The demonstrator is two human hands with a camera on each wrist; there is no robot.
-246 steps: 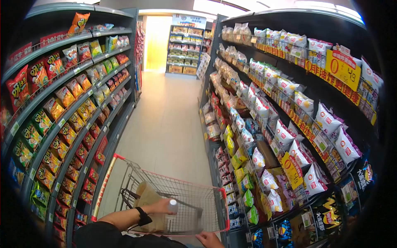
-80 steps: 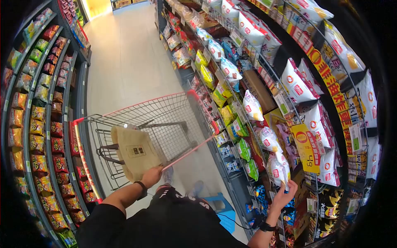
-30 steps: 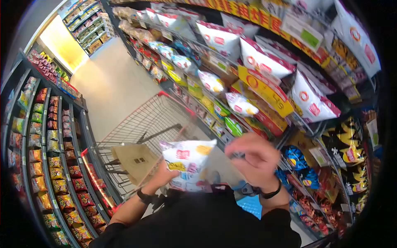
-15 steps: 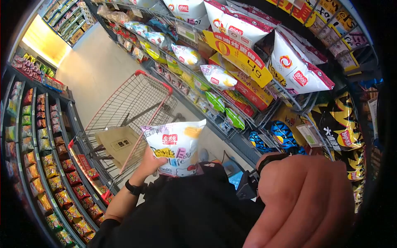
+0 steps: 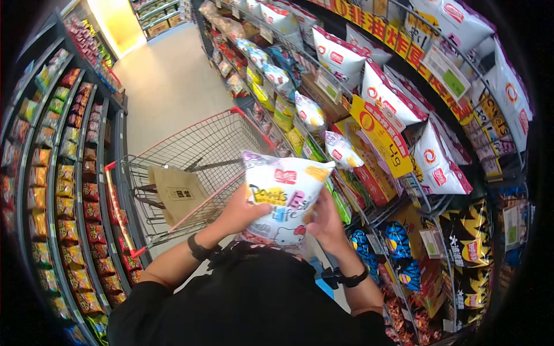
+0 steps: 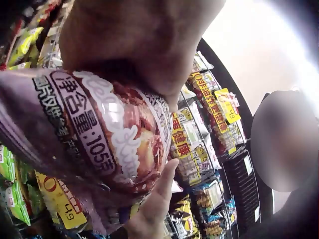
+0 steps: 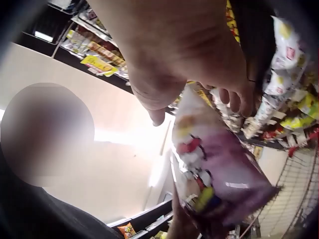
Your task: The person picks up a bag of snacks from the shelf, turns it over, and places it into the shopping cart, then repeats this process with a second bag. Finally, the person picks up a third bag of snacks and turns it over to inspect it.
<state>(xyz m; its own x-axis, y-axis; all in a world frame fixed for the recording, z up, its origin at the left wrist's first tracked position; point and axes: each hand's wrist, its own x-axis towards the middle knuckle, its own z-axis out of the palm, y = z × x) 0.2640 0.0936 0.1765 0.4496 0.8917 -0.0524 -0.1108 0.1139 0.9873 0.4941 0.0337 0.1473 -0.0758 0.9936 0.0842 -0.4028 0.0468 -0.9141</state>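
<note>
A white puffed-snack bag (image 5: 283,187) with a red logo and a cartoon cat is upright in front of my chest in the head view. My left hand (image 5: 247,212) grips its left side, thumb across the front. Beside its right edge is my right hand (image 5: 328,226). The right wrist view shows this right hand (image 7: 199,64) with thumb and fingers spread either side of the bag (image 7: 224,159), gaps showing between them. The bag's purple back (image 6: 99,134) with printed lettering fills much of the left wrist view; the left fingers behind it are partly hidden.
A shopping cart (image 5: 190,138) stands ahead on the left, with a tan paper bag (image 5: 179,195) inside. Snack shelves line both sides. A yellow price sign (image 5: 381,135) juts out at right. The pale aisle floor (image 5: 167,81) runs forward.
Earlier the right hand reached a bag on the right shelf. The left hand came off the cart and took the bag. My right hand swung out right, then returned beside it.
</note>
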